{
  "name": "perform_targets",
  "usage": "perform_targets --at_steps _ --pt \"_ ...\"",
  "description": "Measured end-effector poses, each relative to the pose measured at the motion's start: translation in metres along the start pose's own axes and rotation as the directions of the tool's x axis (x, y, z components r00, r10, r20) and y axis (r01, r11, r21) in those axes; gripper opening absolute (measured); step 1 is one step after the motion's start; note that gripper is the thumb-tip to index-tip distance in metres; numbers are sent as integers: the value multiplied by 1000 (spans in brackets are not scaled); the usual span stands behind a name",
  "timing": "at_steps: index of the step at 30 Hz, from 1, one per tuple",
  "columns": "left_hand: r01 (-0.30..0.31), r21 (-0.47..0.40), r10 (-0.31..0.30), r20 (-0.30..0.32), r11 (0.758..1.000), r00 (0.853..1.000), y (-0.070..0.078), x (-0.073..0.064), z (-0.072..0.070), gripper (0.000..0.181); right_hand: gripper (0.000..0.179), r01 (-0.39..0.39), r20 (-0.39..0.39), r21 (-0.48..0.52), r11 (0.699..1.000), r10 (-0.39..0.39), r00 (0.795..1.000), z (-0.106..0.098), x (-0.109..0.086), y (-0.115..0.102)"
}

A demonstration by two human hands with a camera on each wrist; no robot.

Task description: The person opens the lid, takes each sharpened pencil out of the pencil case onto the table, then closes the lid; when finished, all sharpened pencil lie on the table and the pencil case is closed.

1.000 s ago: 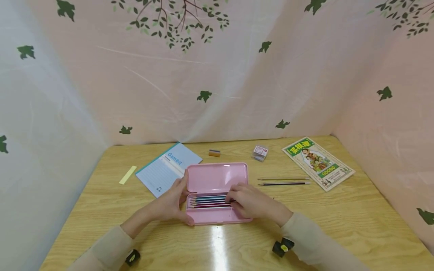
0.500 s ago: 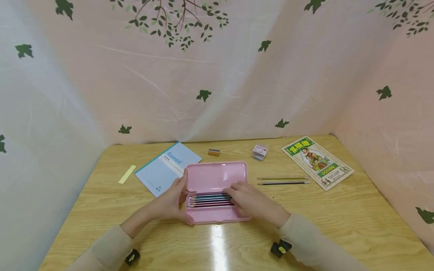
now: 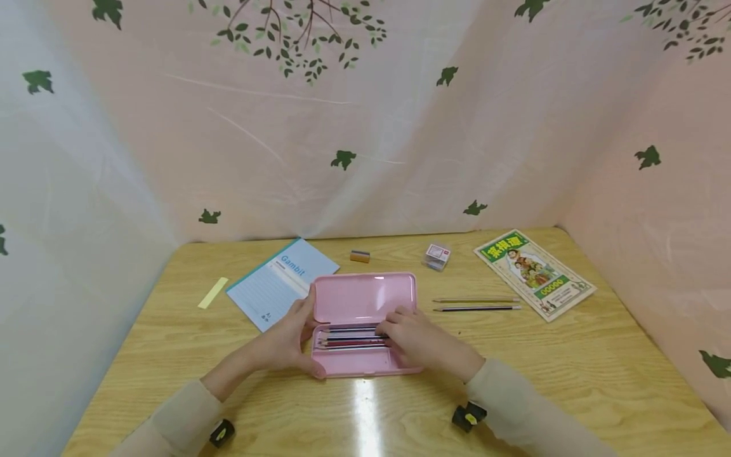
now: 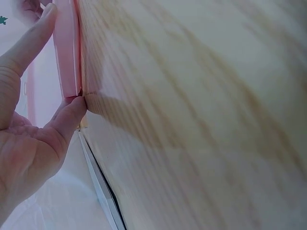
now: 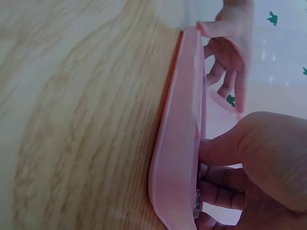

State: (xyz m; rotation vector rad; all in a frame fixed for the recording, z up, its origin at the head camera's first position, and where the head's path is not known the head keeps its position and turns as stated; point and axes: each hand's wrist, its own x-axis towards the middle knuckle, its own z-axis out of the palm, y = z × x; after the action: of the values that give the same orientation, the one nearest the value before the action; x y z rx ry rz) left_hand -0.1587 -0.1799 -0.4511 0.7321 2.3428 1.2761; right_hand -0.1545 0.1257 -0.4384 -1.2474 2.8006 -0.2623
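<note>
A pink pencil case lies unfolded on the table, its lid tipped back. Several pencils, tips to the left, lie in its tray. My left hand grips the case's left end, thumb at the front corner and fingers up by the lid; the left wrist view shows a fingertip at the case's edge. At the tray's right end, my right hand reaches in with curled fingers on the pencils, covering their right ends. In the right wrist view its thumb and fingers dip over the case's rim.
Two pencils lie right of the case. A blue notebook and a pale yellow strip are at left. Behind stand a small orange-and-dark block and a little clear box; an illustrated booklet lies at right.
The pencils in the tray have shifted under my right fingers, and a gap now shows between the rearmost one and the others. My left hand stays on the case.
</note>
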Motion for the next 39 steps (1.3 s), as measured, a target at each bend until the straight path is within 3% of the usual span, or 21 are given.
perform_targets --at_steps 16,22,32,39 --pt "-12 1 12 1 1000 1000 -1 0 1 154 20 -41 -20 78 996 43 999 2 0 1" --pt "-9 15 9 4 1000 1000 -1 0 0 153 19 -45 -63 87 995 51 997 4 0 1" --pt "2 2 -2 6 1000 1000 0 -1 0 153 20 -80 -77 182 980 95 993 -4 -7 7" --pt "0 -13 0 7 1000 1000 0 -1 1 153 22 1 -173 195 981 34 984 -18 -18 18"
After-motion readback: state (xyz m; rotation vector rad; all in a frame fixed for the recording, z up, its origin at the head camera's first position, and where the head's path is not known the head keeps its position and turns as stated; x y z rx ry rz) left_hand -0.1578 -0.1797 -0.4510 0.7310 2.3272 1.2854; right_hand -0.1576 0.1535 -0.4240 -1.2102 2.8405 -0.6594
